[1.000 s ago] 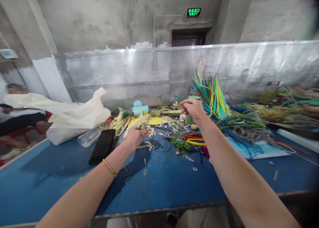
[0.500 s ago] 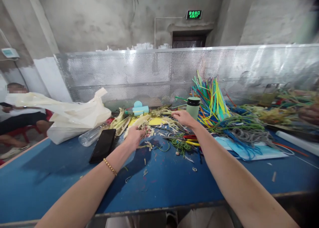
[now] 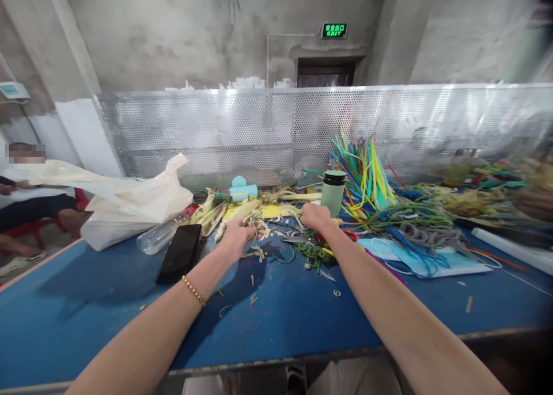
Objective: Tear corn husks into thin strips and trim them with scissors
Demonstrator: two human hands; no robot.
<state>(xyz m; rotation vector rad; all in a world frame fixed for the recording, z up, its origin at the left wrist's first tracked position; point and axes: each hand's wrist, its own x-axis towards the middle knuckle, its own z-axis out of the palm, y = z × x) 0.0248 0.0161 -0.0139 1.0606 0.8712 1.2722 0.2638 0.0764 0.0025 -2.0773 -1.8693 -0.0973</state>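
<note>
My left hand (image 3: pixel 235 239), a gold bead bracelet at its wrist, closes on pale dry husk scraps (image 3: pixel 256 228) low over the table. A larger pale husk piece (image 3: pixel 244 211) lies just beyond its fingers. My right hand (image 3: pixel 317 215) is curled into a fist in front of the green bottle (image 3: pixel 333 193); what its fingers hold, if anything, is hidden. Red-handled scissors (image 3: pixel 351 235) show partly behind the right wrist. Below that hand lies a tangle of green cord (image 3: pixel 314 255).
A black phone (image 3: pixel 179 254), a clear plastic bottle (image 3: pixel 158 239) and a white bag (image 3: pixel 133 211) lie left. Coloured strips (image 3: pixel 367 173) stand behind the green bottle; blue masks (image 3: pixel 440 259) and cord bundles lie right. A perforated metal screen (image 3: pixel 224 124) backs the table. A person sits far left.
My right hand has come nearer and lower, from the far husk pile to in front of the green bottle. The red handles now show right of its wrist. My left hand stays almost in place.
</note>
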